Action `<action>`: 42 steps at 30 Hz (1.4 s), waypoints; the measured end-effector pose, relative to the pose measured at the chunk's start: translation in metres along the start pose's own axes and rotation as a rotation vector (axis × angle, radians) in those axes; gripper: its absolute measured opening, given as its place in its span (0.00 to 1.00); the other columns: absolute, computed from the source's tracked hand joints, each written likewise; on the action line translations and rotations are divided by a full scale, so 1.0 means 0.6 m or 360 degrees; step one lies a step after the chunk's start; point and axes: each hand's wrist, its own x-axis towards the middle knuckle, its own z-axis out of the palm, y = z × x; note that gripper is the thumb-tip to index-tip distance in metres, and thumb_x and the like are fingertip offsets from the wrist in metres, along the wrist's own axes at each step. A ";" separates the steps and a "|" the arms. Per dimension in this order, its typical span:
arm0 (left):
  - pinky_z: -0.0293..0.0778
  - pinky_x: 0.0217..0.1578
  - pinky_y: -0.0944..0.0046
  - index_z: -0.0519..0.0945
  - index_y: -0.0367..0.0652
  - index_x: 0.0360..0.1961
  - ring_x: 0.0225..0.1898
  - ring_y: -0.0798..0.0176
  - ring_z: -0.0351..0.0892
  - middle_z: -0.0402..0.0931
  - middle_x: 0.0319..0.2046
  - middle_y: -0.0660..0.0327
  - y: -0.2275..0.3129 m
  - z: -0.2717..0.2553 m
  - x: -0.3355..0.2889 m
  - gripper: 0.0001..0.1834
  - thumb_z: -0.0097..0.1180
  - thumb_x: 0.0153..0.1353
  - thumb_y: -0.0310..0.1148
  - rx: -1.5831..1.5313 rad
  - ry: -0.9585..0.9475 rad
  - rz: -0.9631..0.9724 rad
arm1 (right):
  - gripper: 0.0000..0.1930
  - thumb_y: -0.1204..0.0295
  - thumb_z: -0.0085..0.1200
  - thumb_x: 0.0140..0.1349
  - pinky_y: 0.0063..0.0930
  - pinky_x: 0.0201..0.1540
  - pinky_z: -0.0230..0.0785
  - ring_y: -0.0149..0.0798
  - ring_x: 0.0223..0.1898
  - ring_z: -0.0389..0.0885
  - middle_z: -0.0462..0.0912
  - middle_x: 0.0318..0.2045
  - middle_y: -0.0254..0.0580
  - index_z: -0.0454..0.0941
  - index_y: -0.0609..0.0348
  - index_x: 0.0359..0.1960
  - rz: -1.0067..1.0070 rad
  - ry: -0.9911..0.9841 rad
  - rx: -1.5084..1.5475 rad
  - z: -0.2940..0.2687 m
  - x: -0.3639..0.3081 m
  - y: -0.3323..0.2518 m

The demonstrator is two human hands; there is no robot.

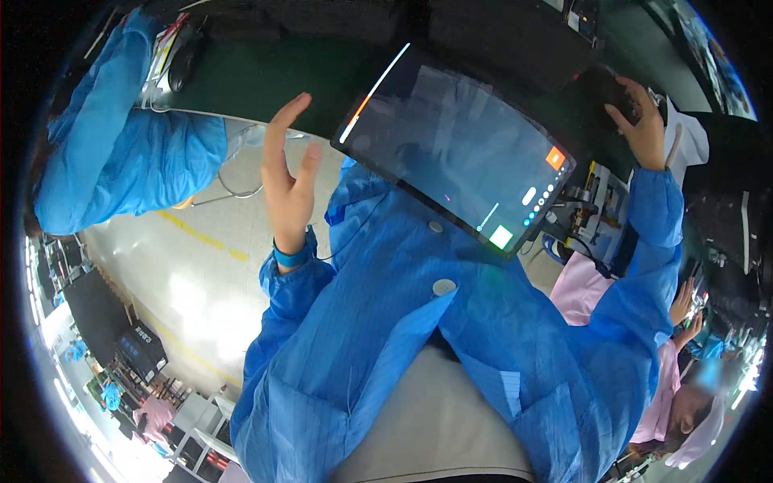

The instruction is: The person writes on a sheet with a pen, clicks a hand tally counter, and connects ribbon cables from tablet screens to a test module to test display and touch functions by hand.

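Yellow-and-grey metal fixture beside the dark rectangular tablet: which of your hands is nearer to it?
Right. The right hand is just above the fixture in the picture, apart from it; the left hand is farther off, beyond the left edge of the tablet.

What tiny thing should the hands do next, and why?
Maybe move the left hand to the closest edge of the tablet, to steady it. That hand looks empty, its finger and thumb apart, just left of the tablet, while the right hand is off beyond the other side. Neither hand seems to touch the tablet.
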 end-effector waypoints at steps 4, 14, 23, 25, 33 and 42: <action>0.64 0.54 0.57 0.81 0.45 0.41 0.51 0.51 0.71 0.75 0.47 0.55 0.043 0.008 -0.008 0.18 0.52 0.48 0.35 0.0229 -0.0094 0.0604 | 0.26 0.65 0.64 0.50 0.33 0.48 0.70 0.44 0.47 0.77 0.77 0.46 0.44 0.71 0.49 0.52 -0.0355 0.0166 -0.0293 -0.002 0.002 0.006; 0.69 0.28 0.67 0.84 0.49 0.31 0.26 0.64 0.74 0.78 0.29 0.63 0.063 0.054 -0.041 0.12 0.57 0.41 0.32 0.0188 -0.0651 0.1290 | 0.34 0.73 0.64 0.49 0.36 0.55 0.66 0.46 0.54 0.71 0.71 0.53 0.47 0.63 0.53 0.59 -0.0088 0.0094 0.0081 0.000 -0.012 -0.041; 0.65 0.20 0.70 0.84 0.47 0.28 0.18 0.66 0.71 0.75 0.18 0.65 0.072 0.063 -0.044 0.11 0.58 0.38 0.29 0.0108 -0.0574 0.1421 | 0.33 0.71 0.63 0.52 0.37 0.57 0.66 0.45 0.56 0.71 0.69 0.57 0.42 0.64 0.48 0.60 -0.0248 0.0270 -0.0025 0.014 -0.008 0.028; 0.65 0.20 0.70 0.84 0.46 0.28 0.17 0.66 0.71 0.75 0.18 0.65 0.070 0.062 -0.044 0.12 0.58 0.38 0.28 0.0150 -0.0534 0.1425 | 0.34 0.71 0.63 0.51 0.37 0.57 0.65 0.46 0.57 0.70 0.68 0.58 0.42 0.63 0.47 0.61 -0.0151 0.0223 0.0152 0.020 -0.014 0.015; 0.69 0.30 0.69 0.84 0.49 0.33 0.27 0.68 0.73 0.74 0.26 0.67 0.101 0.101 -0.034 0.17 0.57 0.37 0.28 0.0144 -0.0717 0.1545 | 0.28 0.72 0.59 0.56 0.34 0.58 0.64 0.42 0.55 0.72 0.70 0.57 0.42 0.66 0.48 0.59 -0.0415 0.0298 -0.0096 -0.008 -0.034 -0.015; 0.70 0.41 0.61 0.84 0.54 0.35 0.37 0.66 0.75 0.76 0.37 0.68 0.139 0.161 -0.016 0.18 0.55 0.37 0.30 0.0047 -0.0985 0.1548 | 0.08 0.74 0.60 0.49 0.29 0.33 0.73 0.42 0.31 0.80 0.79 0.30 0.42 0.77 0.61 0.31 -0.0192 0.0023 -0.0219 -0.020 -0.238 -0.253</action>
